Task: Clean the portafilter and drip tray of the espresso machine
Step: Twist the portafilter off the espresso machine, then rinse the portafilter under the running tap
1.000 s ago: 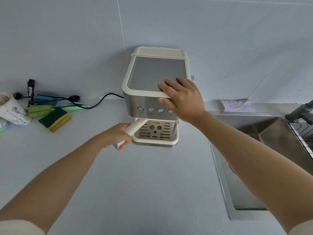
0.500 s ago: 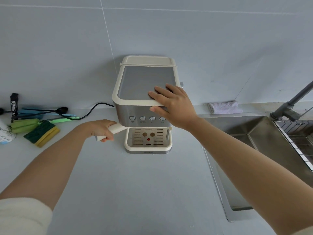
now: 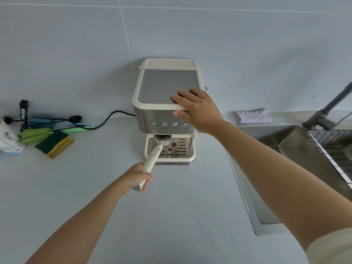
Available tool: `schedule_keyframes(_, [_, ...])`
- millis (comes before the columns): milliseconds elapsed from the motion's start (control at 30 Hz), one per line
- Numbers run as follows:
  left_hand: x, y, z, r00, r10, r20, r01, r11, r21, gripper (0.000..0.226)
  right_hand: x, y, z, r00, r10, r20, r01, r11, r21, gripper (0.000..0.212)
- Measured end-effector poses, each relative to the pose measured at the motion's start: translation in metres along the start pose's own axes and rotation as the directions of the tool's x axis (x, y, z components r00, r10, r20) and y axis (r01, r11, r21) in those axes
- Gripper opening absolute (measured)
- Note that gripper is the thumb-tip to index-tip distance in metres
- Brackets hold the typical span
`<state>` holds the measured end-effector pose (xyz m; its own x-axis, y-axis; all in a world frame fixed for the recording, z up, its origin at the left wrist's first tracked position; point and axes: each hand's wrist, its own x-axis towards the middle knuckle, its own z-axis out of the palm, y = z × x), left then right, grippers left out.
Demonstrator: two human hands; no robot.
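Right hand (image 3: 198,111) flat on espresso machine (image 3: 167,86) top, front right corner, fingers spread, thumb down front face. Likely bracing so body doesn't slide. Left hand (image 3: 136,178) in front of machine, fingers wrapped round end of portafilter (image 3: 152,161) handle. Basket sits under machine's brew head, above drip tray (image 3: 191,156), dark grounds showing, so seems unlocked. Tray seated in machine base, untouched. Sink (image 3: 297,149) right of machine, probable place for rinsing.

The boxy cream plastic and brushed-steel espresso machine (image 3: 167,103) looks matt (its buttons glossier) on the smooth pale grey desk (image 3: 181,216).
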<state>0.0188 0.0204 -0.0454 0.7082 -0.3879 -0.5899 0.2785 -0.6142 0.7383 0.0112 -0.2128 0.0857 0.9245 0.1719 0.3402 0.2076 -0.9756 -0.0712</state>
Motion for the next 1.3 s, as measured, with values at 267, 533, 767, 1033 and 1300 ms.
schedule_keyframes(267, [-0.038,-0.014,0.046,0.998,-0.058,0.036,0.057,0.998,0.027,0.016,-0.001,-0.005,-0.001,0.999,0.049,0.021,-0.049,0.998,-0.034,0.046])
schedule_keyframes(533, [-0.054,-0.028,0.068,0.994,-0.059,0.093,0.054,0.997,0.056,0.016,-0.001,-0.011,-0.009,0.986,0.105,0.132,-0.095,0.992,-0.08,0.046])
schedule_keyframes(767, [-0.052,-0.013,0.076,0.99,0.008,0.143,-0.023,0.994,0.102,0.015,-0.023,-0.015,-0.014,0.953,0.298,0.057,-0.301,0.952,0.056,0.054])
schedule_keyframes(1033, [-0.029,0.023,0.113,0.973,0.088,0.215,-0.123,0.98,0.156,0.014,-0.105,0.028,-0.004,0.814,0.531,0.237,-0.552,0.834,0.026,0.066])
schedule_keyframes(1300, [0.007,0.08,0.174,0.952,0.123,0.282,-0.182,0.964,0.194,0.015,-0.199,0.127,-0.003,0.593,0.735,0.329,-0.775,0.632,-0.017,0.067])
